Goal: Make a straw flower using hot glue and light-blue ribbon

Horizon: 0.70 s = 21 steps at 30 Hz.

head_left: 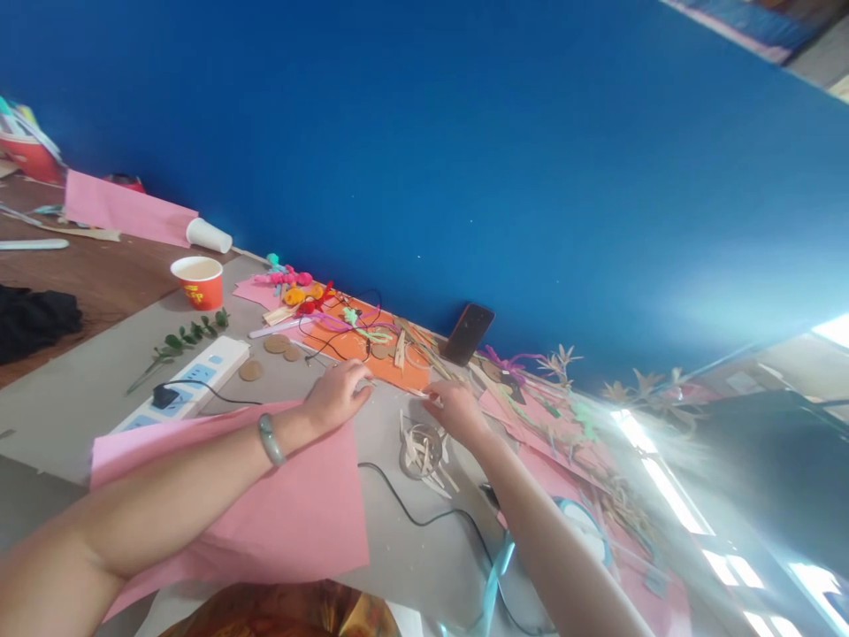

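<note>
My left hand (340, 395), with a grey-green bangle (271, 440) on its wrist, hovers over the grey table. Its thumb and forefinger are apart, with nothing plainly between them. My right hand (457, 410) is closed in a pinch near the edge of an orange sheet (404, 375). A thin pale strip (416, 393) sticks out from its fingertips; its exact kind is too small to tell. Just below that hand, a small round dish (401, 456) holds several pale wooden strips (423, 449), some spilling outside. Pink paper (311, 513) lies beneath my left forearm.
A power strip (225, 358), leafy sprig (182, 338) and red paper cup (202, 287) stand at left. Wooden discs (277, 343), pipe cleaners (362, 329) and a phone (470, 333) line the blue wall (424, 177). A black cable (424, 522) crosses the table.
</note>
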Each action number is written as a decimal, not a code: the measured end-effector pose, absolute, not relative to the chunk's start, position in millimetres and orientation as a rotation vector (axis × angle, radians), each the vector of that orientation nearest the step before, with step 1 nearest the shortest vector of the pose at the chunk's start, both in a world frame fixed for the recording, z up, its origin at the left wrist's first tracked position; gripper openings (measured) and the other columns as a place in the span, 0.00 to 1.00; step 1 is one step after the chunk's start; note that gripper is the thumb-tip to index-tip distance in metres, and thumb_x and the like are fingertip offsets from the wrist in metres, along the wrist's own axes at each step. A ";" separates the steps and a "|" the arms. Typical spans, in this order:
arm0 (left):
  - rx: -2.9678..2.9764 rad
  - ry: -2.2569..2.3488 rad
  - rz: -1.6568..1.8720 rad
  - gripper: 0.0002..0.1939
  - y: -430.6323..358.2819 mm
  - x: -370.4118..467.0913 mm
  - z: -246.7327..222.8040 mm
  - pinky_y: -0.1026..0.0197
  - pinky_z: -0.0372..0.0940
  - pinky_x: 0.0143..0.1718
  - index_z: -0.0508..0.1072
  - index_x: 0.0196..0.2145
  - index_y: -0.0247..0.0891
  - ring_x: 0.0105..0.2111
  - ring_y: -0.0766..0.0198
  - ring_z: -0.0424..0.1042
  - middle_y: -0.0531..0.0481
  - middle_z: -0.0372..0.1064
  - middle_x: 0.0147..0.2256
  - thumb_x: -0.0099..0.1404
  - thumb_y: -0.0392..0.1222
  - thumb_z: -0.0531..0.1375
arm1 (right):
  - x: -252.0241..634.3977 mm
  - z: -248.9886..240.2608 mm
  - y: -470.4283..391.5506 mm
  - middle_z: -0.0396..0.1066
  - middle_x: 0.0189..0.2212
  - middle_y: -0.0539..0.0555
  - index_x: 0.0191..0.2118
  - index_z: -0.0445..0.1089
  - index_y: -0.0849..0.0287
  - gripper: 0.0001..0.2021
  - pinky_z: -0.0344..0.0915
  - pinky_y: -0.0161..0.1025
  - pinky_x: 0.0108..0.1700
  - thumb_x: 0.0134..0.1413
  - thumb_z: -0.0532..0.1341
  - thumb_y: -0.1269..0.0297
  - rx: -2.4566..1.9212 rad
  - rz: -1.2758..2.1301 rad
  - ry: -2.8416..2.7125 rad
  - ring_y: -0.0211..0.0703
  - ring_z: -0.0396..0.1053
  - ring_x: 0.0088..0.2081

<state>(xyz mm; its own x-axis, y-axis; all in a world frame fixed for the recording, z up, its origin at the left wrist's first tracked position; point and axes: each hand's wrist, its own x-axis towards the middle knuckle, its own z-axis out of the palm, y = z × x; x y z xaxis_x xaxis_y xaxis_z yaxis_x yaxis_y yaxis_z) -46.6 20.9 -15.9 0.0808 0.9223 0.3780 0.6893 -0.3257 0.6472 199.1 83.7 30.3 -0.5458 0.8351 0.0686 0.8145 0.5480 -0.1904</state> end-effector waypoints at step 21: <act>2.109 1.537 1.159 0.08 19.5 -46.6 -16.5 0.55 0.58 0.49 0.69 0.41 0.39 0.45 0.57 0.68 0.47 0.70 0.42 0.64 0.37 0.55 | 180.9 39.6 42.2 0.73 0.20 0.51 0.21 0.73 0.59 0.05 0.55 0.32 0.24 0.41 0.65 0.64 -1.726 0.763 -2.671 0.38 0.67 0.23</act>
